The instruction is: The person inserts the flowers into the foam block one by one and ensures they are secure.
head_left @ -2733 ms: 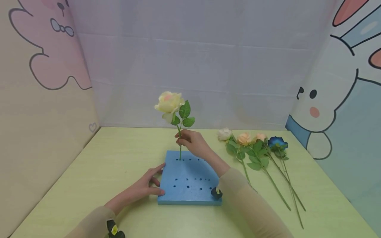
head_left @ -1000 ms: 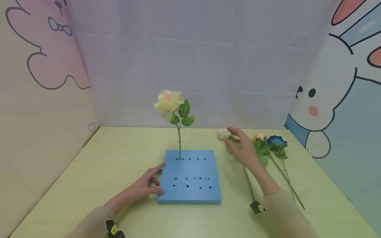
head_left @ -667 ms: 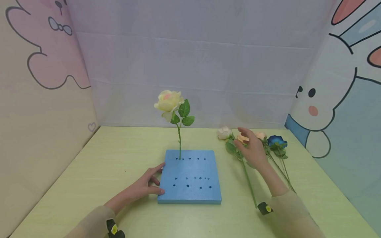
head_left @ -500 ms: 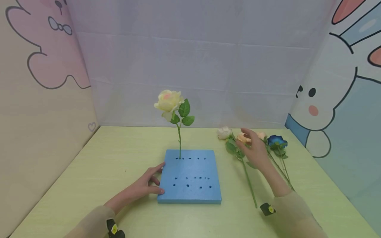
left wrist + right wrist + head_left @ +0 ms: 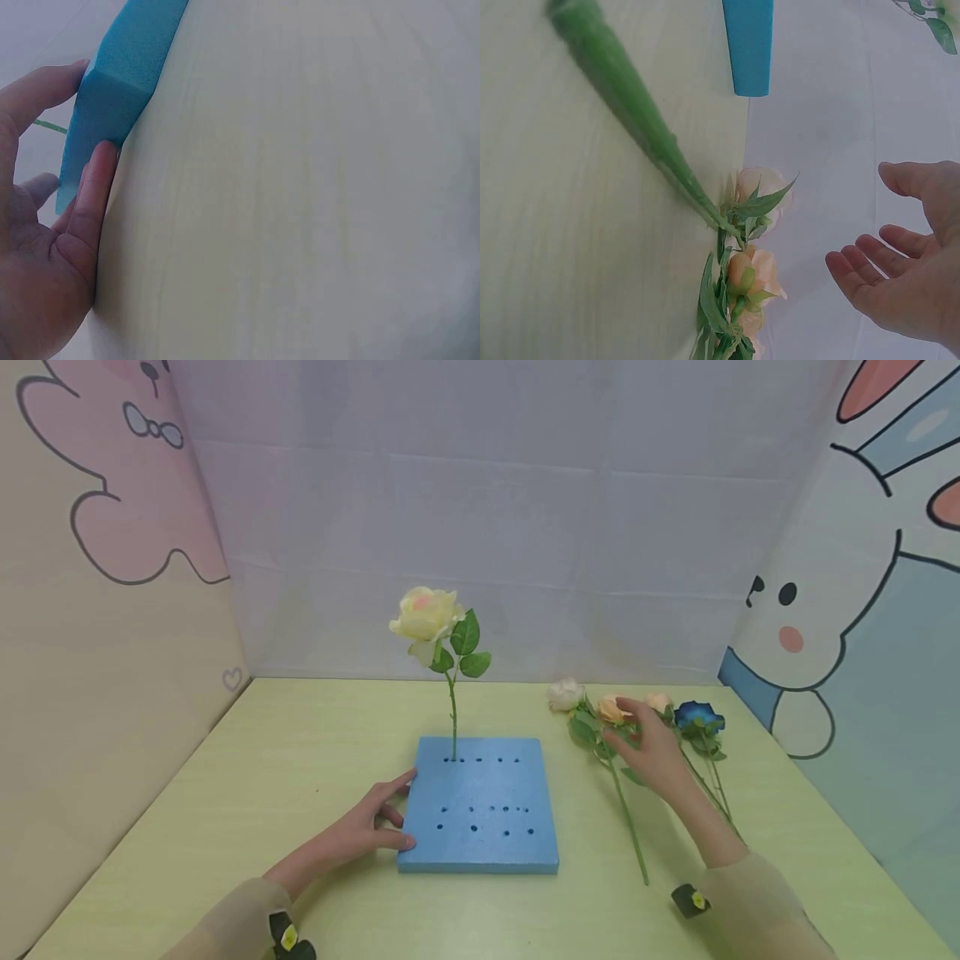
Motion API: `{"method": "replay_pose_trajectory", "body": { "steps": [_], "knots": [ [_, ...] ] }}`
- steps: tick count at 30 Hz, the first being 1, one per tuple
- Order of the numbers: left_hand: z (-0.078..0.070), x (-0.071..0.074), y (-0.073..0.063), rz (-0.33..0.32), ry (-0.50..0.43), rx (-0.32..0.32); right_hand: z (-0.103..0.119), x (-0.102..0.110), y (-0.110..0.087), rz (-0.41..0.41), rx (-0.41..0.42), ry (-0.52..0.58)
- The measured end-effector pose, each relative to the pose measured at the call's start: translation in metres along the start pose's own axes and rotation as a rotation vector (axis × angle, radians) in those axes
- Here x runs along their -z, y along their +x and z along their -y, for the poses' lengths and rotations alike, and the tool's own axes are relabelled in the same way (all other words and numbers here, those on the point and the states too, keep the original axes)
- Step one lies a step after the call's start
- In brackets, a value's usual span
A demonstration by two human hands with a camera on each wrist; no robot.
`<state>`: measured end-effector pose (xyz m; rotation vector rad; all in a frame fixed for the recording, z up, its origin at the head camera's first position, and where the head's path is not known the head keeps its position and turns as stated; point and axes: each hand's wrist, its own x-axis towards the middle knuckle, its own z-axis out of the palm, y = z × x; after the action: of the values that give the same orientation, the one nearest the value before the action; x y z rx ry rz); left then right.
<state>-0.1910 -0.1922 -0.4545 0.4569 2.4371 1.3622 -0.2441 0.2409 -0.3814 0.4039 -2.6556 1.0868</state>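
My left hand (image 5: 369, 822) rests against the left edge of a blue foam board (image 5: 495, 789) with rows of holes. Its thumb touches the near corner, and the other fingers lie along the side, as the left wrist view also shows. A pale yellow rose (image 5: 426, 617) stands upright, its stem in a back-row hole. Over the loose flowers at the right, my right hand (image 5: 651, 747) hangs with spread fingers and holds nothing. Closest to its fingertips is a peach rose (image 5: 612, 708). The right wrist view shows this palm (image 5: 907, 292) apart from the peach bloom (image 5: 751, 274).
A white rose (image 5: 566, 694) lies left of the peach one, its bare stem (image 5: 632, 827) pointing towards me. Further right are a second peach rose (image 5: 658, 702) and a blue rose (image 5: 699, 717), with crossing stems. Printed cloth walls enclose the pale table (image 5: 300, 735).
My right hand has let go of the yellow rose's stem and moved right, past the white rose to the peach one, sinking slightly. The left hand has stayed at the board.
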Motion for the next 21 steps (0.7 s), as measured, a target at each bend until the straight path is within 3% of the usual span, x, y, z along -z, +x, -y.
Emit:
{"method": "replay_pose_trajectory", "body": {
  "steps": [9,21],
  "knots": [
    [0.000,0.001,-0.001,0.007,-0.005,-0.005,-0.010,0.001,-0.004,0.101,-0.025,-0.038],
    [-0.001,0.002,-0.001,0.008,-0.014,-0.046,-0.017,0.002,-0.013,0.132,-0.026,-0.126]
  ]
}}
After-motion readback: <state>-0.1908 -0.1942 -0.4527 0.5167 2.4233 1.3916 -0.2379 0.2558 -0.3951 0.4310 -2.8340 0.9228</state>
